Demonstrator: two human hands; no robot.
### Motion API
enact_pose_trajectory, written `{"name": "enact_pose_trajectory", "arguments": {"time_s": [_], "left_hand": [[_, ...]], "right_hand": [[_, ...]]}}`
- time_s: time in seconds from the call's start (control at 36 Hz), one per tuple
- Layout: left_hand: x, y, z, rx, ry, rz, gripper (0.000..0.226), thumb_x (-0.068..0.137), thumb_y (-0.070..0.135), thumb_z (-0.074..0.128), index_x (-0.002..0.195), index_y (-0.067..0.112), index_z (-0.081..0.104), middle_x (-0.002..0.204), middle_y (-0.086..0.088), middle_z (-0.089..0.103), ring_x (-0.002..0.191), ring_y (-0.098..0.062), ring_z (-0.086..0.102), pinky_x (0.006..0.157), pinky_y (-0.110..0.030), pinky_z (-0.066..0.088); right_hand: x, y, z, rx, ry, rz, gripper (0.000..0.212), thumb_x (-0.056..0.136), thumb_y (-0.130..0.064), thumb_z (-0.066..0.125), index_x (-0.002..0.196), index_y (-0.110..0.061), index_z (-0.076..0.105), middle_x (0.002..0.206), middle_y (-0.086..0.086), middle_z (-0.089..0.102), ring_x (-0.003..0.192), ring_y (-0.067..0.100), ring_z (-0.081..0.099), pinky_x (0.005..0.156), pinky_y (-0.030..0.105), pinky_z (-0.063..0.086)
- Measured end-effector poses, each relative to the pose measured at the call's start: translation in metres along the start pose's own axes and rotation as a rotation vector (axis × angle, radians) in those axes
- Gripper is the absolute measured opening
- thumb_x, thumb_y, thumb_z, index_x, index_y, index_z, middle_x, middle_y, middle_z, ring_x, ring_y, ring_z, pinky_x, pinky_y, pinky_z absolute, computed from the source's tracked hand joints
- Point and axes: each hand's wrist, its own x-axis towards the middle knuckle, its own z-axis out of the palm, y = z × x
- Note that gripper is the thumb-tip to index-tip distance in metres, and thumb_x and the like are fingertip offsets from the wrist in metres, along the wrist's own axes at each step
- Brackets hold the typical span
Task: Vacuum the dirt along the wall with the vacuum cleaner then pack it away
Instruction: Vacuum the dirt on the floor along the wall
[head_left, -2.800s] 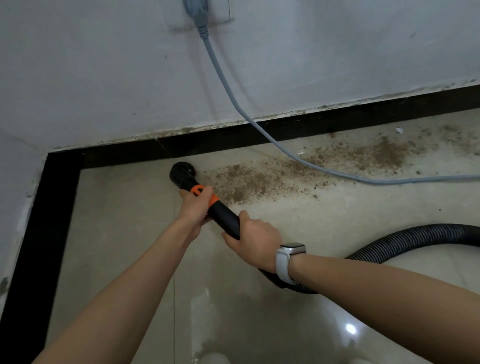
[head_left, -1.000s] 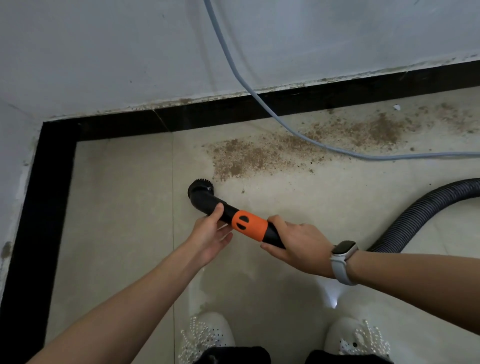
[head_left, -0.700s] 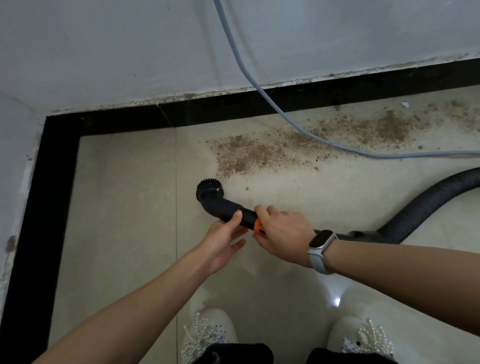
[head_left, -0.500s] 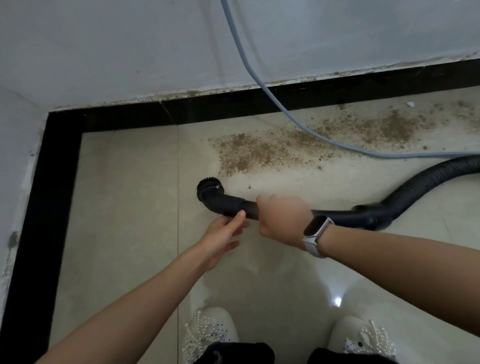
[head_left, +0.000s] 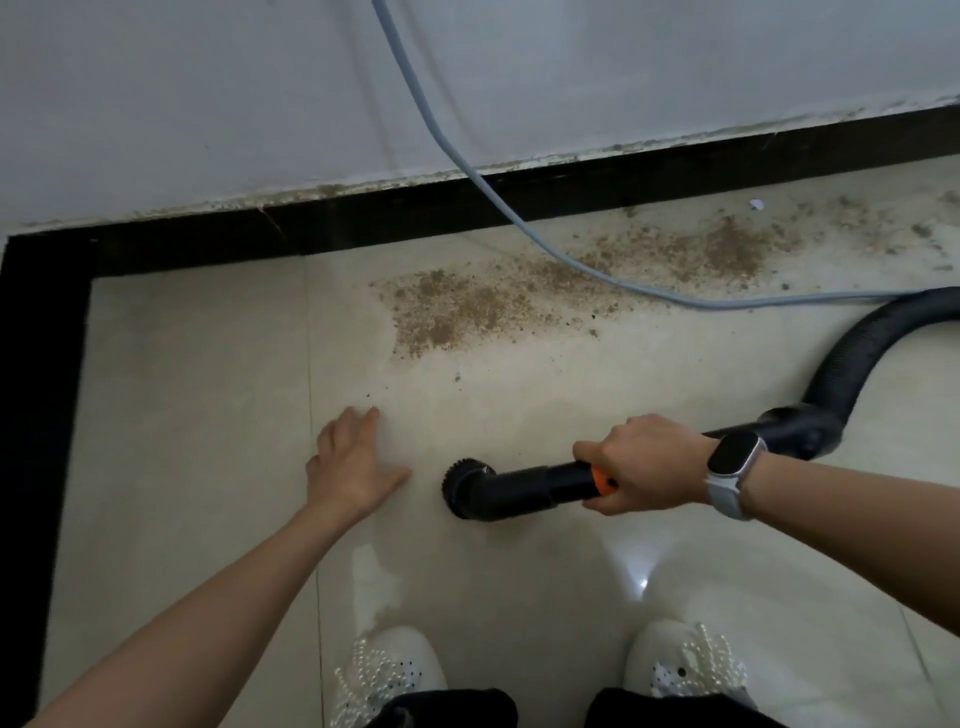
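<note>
black wand (head_left: 540, 480): our right hand (head_left: 644, 470) grips it, frame centre
left hand (head_left: 350, 462): grip wide, empty
dirt (head_left: 457, 306): upper centre

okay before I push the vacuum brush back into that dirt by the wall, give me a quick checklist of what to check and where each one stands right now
1. Grip on the wand: ok. The right hand grips the vacuum wand at its orange collar.
2. Left hand out of the way: ok. It is open, off the wand, beside the brush head.
3. Brush head on the dirt: not ok. It sits nearer the shoes than the dirt patch.
4. Grey power cord clear of the path: not ok. It lies across the dirt.
5. Hose free: ok. It curves off to the right without a kink.
6. Suction running: cannot tell.
</note>
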Motion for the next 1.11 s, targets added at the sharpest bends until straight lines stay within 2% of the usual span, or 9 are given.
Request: {"name": "enact_pose_trajectory", "arguments": {"time_s": [0.14,0.25,0.36,0.53,0.64,0.72,0.86,0.97,1.11], "left_hand": [[-0.005,0.023,0.015,0.094,-0.063,0.022,0.105,0.08,0.056,0.065,0.153,0.022,-0.003,0.159,-0.005,-0.014,0.147,-0.028,-0.008,0.116,-0.047,0.017],[-0.01,0.035,0.021,0.193,-0.053,0.14,0.105,0.082,0.056,0.063,0.152,0.022,-0.007,0.159,-0.008,-0.018,0.147,-0.031,-0.011,0.117,-0.047,0.012],[-0.012,0.048,0.026,0.289,-0.056,0.228,0.103,0.083,0.055,0.062,0.152,0.023,-0.008,0.159,-0.008,-0.018,0.147,-0.031,-0.012,0.118,-0.047,0.013],[-0.01,0.066,0.028,0.268,-0.101,0.217,0.102,0.084,0.051,0.063,0.152,0.023,-0.007,0.158,-0.009,-0.019,0.146,-0.03,-0.013,0.118,-0.046,0.012],[-0.009,0.069,0.028,0.283,-0.099,0.208,0.103,0.083,0.051,0.064,0.153,0.021,-0.005,0.158,-0.011,-0.017,0.146,-0.032,-0.011,0.117,-0.045,0.015],[-0.009,0.069,0.027,0.294,-0.103,0.21,0.103,0.083,0.052,0.064,0.153,0.022,-0.006,0.158,-0.011,-0.017,0.147,-0.032,-0.011,0.117,-0.045,0.016],[-0.009,0.07,0.027,0.289,-0.105,0.209,0.102,0.083,0.05,0.065,0.153,0.022,-0.005,0.158,-0.011,-0.017,0.146,-0.032,-0.011,0.117,-0.045,0.016],[-0.008,0.07,0.027,0.278,-0.117,0.2,0.102,0.083,0.049,0.065,0.153,0.023,-0.006,0.158,-0.01,-0.018,0.146,-0.032,-0.012,0.117,-0.045,0.016],[-0.008,0.065,0.025,0.25,-0.099,0.211,0.098,0.084,0.045,0.065,0.153,0.023,-0.002,0.159,-0.007,-0.014,0.147,-0.029,-0.009,0.117,-0.044,0.017]], "right_hand": [[-0.017,0.043,0.003,0.088,0.0,0.164,0.04,0.09,-0.054,0.051,0.114,-0.023,0.049,0.079,-0.003,0.051,0.071,0.022,0.05,0.064,0.029,0.041],[-0.032,0.073,0.007,0.214,0.011,0.283,0.031,0.089,-0.053,0.055,0.104,-0.026,0.049,0.071,-0.007,0.049,0.067,0.017,0.051,0.059,0.028,0.039],[-0.036,0.079,0.009,0.256,0.019,0.306,0.027,0.089,-0.051,0.056,0.096,-0.028,0.044,0.069,-0.008,0.047,0.065,0.016,0.049,0.056,0.027,0.036],[-0.025,0.061,0.013,0.219,-0.004,0.205,0.032,0.089,-0.053,0.056,0.102,-0.024,0.049,0.069,-0.008,0.043,0.069,0.021,0.049,0.061,0.028,0.035],[-0.035,0.093,0.005,0.279,0.042,0.336,0.033,0.09,-0.052,0.055,0.103,-0.022,0.051,0.07,-0.006,0.046,0.065,0.018,0.05,0.055,0.03,0.035],[-0.044,0.121,0.005,0.354,0.078,0.456,0.03,0.089,-0.052,0.056,0.098,-0.024,0.049,0.071,-0.004,0.051,0.06,0.013,0.049,0.057,0.03,0.04],[-0.053,0.143,-0.002,0.412,0.085,0.578,0.032,0.09,-0.051,0.057,0.1,-0.021,0.051,0.071,0.0,0.056,0.055,0.017,0.057,0.056,0.03,0.048],[-0.043,0.127,-0.01,0.418,0.069,0.533,0.032,0.09,-0.051,0.057,0.101,-0.021,0.052,0.071,-0.001,0.056,0.055,0.016,0.056,0.054,0.029,0.048],[-0.006,0.064,-0.008,0.389,0.002,0.264,0.029,0.087,-0.051,0.059,0.092,-0.024,0.049,0.076,-0.001,0.056,0.069,0.022,0.059,0.06,0.029,0.044]]}}
